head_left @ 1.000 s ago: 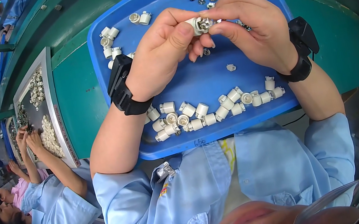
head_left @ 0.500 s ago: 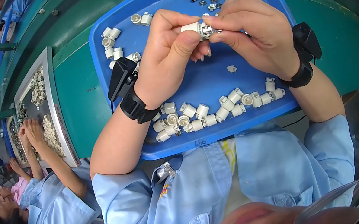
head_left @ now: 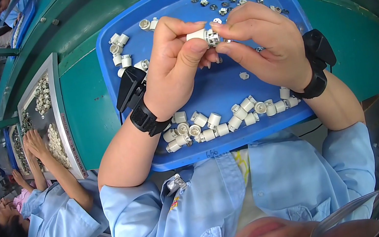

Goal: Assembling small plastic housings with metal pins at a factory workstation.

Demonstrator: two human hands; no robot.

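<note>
Left grip [head_left: 175, 58] is closed on a white cylinder [head_left: 196, 35], thumb across its side, while the right grip [head_left: 270, 48] has thumb and forefinger parted about the metal end [head_left: 212, 38]. Whether those right fingers press on it or only touch it, I cannot tell; a tiny shiny bit [head_left: 226, 40] shows between them, too small to make out.

Over the last second the cylinder has turned to show more of its white side, and both hands have come slightly nearer the wearer. That suggests the handling is centred on the metal end, with this piece still in work.

It is held above the blue tray [head_left: 214, 89] on the green surface [head_left: 90, 99]. Similar white cylinders [head_left: 213, 120] line the tray's near side, small metal parts [head_left: 204, 2] lie toward its far right, and a pale flat piece [head_left: 244, 75] sits apart in the middle.
</note>
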